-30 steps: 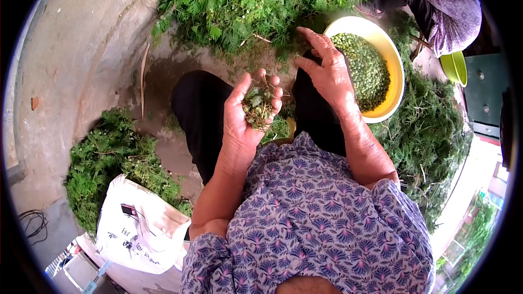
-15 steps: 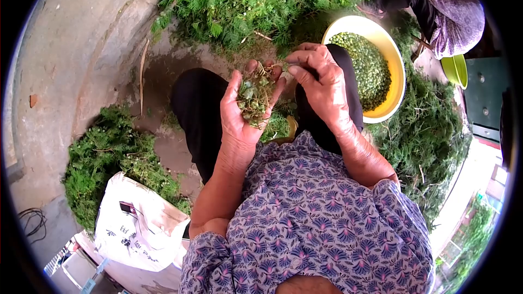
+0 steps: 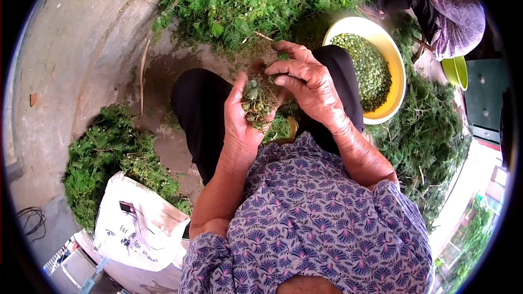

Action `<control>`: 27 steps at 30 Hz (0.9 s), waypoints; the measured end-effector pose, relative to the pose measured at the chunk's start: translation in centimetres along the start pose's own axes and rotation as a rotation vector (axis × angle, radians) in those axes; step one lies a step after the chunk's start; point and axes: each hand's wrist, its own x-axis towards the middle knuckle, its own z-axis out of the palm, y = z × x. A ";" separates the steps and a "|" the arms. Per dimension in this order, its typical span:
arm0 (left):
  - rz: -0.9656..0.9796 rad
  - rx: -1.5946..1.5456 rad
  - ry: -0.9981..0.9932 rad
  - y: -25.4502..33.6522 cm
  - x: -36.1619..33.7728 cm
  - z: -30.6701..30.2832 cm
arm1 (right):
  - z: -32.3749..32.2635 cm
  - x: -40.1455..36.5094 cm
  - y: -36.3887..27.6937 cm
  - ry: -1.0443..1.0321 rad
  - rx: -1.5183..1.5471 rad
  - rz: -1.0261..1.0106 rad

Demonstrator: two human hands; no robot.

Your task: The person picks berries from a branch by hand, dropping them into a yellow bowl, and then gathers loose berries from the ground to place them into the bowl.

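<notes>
In my cupped left hand (image 3: pixel 239 120) lies a clump of small green cones with dry twig bits (image 3: pixel 258 103), the palm turned up and the fingers curled around it. My right hand (image 3: pixel 318 90) is over the far side of the clump, its thumb and fingers bent in a pinch. A small green sprig (image 3: pixel 283 56) shows at its fingertips; what else sits between them is hard to make out. Beside my right knee stands a yellow basin (image 3: pixel 396 54) with many round green cones (image 3: pixel 362 71) in it. Below my hands, a container with green clippings (image 3: pixel 279 129) is partly hidden.
A large heap of cut evergreen branches (image 3: pixel 261 0) lies ahead, with more at the left (image 3: pixel 109 158) and right (image 3: pixel 422 125). A white sack (image 3: pixel 139 223) rests at lower left. Another person (image 3: pixel 457 19) sits at upper right near a green basin (image 3: pixel 456 71).
My right hand has moved left and closer to the clump, its fingers now over it with a green sprig at the tips. My left hand has barely shifted.
</notes>
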 end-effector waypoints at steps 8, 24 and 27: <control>0.043 0.051 0.067 0.0 0.1 0.6 | -1.2 -0.2 -1.1 0.109 0.461 0.353; 0.001 0.012 -0.024 0.0 -0.1 0.3 | -1.6 0.3 -0.1 0.153 1.086 0.653; 0.004 0.015 -0.006 0.1 -0.3 0.4 | -1.5 0.4 -0.3 0.176 1.214 0.700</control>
